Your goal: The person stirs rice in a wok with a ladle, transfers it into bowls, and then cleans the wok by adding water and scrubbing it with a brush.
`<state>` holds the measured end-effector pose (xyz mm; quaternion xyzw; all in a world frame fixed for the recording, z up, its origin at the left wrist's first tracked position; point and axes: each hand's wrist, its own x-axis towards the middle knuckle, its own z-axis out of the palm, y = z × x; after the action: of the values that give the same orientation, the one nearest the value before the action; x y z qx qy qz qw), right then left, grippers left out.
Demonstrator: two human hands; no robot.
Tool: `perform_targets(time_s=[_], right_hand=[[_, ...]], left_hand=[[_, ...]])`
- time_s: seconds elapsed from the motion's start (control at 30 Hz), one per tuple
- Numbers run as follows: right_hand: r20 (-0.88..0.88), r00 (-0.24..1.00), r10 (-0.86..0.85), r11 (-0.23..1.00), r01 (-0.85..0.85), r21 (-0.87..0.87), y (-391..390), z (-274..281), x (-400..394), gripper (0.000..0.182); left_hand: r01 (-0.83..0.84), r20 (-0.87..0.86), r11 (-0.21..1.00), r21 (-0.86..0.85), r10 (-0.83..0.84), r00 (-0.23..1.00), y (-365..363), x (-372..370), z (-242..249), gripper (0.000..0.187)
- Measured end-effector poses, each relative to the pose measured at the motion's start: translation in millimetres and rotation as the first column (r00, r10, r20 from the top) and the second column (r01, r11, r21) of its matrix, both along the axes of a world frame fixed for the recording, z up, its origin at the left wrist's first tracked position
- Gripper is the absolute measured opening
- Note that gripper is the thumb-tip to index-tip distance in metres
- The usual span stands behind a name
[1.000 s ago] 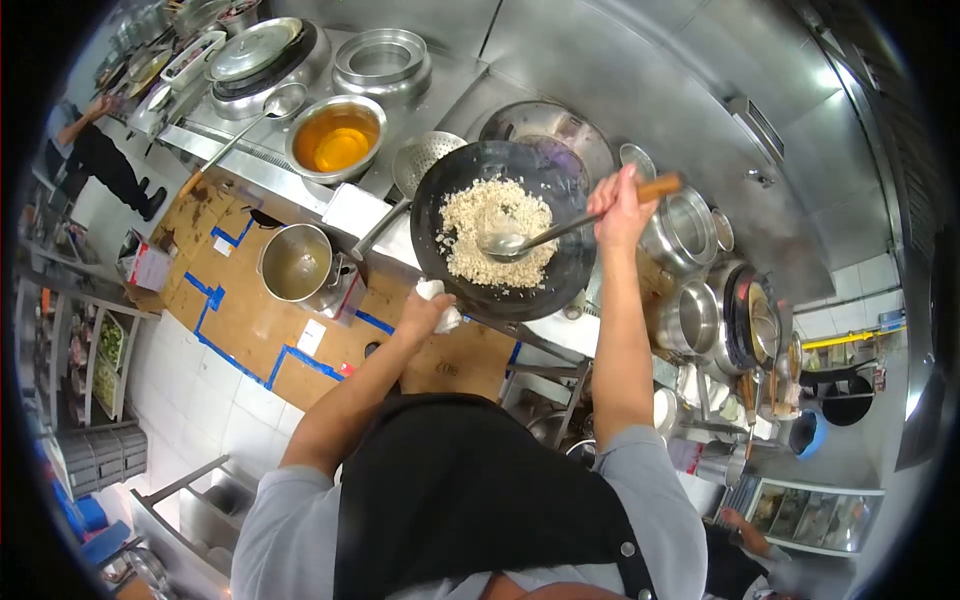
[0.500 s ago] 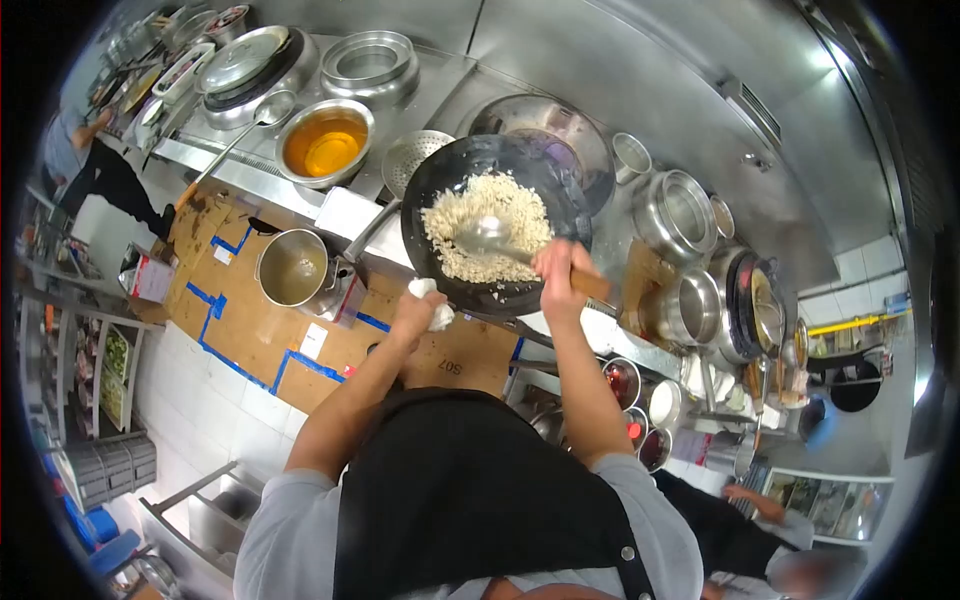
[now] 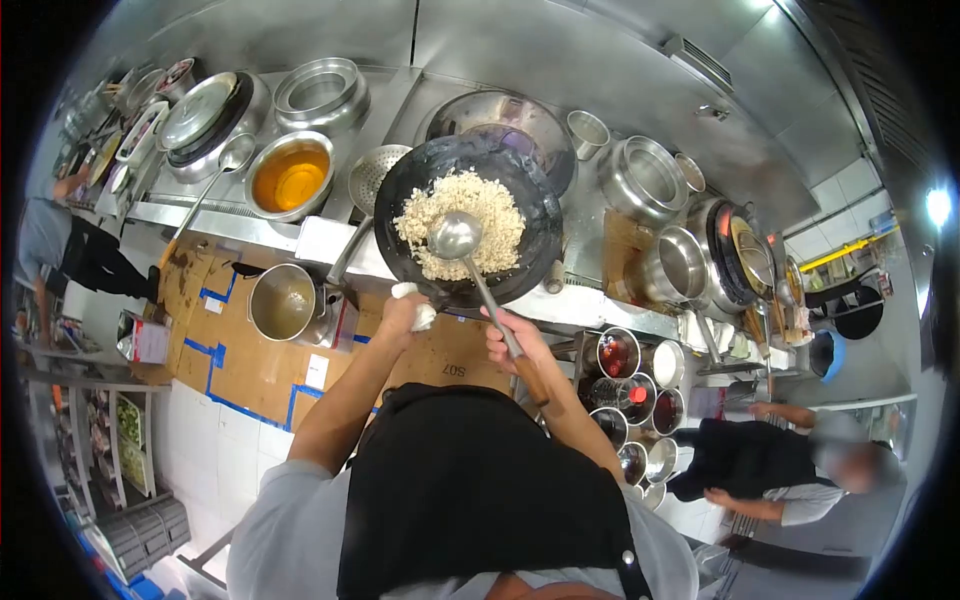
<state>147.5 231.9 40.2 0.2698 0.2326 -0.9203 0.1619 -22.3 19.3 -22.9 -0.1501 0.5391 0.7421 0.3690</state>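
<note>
A black wok holds a mound of pale, finely chopped food. My right hand is closed around the handle of a metal ladle, whose bowl rests on the food while its wooden end points toward my apron. At the near-left edge of the wok, my left hand grips a white cloth; what part of the wok lies under the cloth is hidden.
Left of the wok are a perforated strainer, a bowl of orange liquid and a pot. Sauce containers stand to the right. One person is at the lower right, another at the far left.
The ladle's bowl has swung left and its handle now points down toward me, with my right hand lower and further left. The whole view has shifted, and the person at right shows more fully.
</note>
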Motion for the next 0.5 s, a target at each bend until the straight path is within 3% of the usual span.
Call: perform_targets(time_s=[0.03, 0.07, 0.13, 0.17, 0.27, 0.37, 0.47, 0.5], right_hand=[[-0.010, 1.000, 0.017, 0.993, -0.016, 0.115, -10, 24, -6, 0.031], [0.014, 0.997, 0.080, 0.938, -0.080, 0.338, -18, 44, -7, 0.033], [0.130, 0.974, 0.185, 0.669, -0.222, 0.710, -31, 80, 1, 0.036], [0.054, 0.980, 0.193, 0.594, -0.160, 0.788, -44, 95, 12, 0.052], [0.025, 0.998, 0.061, 0.367, -0.046, 0.929, -66, 89, 52, 0.065], [-0.042, 0.999, 0.032, -0.142, 0.046, 0.989, -81, -30, 74, 0.073], [-0.047, 0.998, 0.042, -0.279, 0.056, 0.959, -79, -47, 83, 0.064], [-0.008, 1.000, 0.023, -0.278, 0.014, 0.960, -77, -22, 85, 0.061]], left_hand=[[-0.003, -0.030, 1.000, 0.023, 0.003, 1.000, -1, -2, -5, 0.017], [-0.005, -0.057, 0.999, 0.047, 0.008, 0.998, -1, -4, -12, 0.017], [0.015, -0.078, 0.999, 0.043, -0.011, 0.997, -4, 1, -13, 0.016], [0.031, -0.082, 0.999, 0.019, -0.029, 0.996, -6, 0, 2, 0.016], [0.056, 0.008, 0.996, 0.068, -0.057, 0.998, -10, -1, 12, 0.012], [0.084, 0.079, 0.982, 0.172, -0.099, 0.992, -12, -8, -11, 0.011], [0.120, 0.115, 0.978, 0.171, -0.141, 0.983, -14, -12, -22, 0.010], [0.089, 0.080, 0.984, 0.151, -0.102, 0.992, -12, -15, -19, 0.010]])
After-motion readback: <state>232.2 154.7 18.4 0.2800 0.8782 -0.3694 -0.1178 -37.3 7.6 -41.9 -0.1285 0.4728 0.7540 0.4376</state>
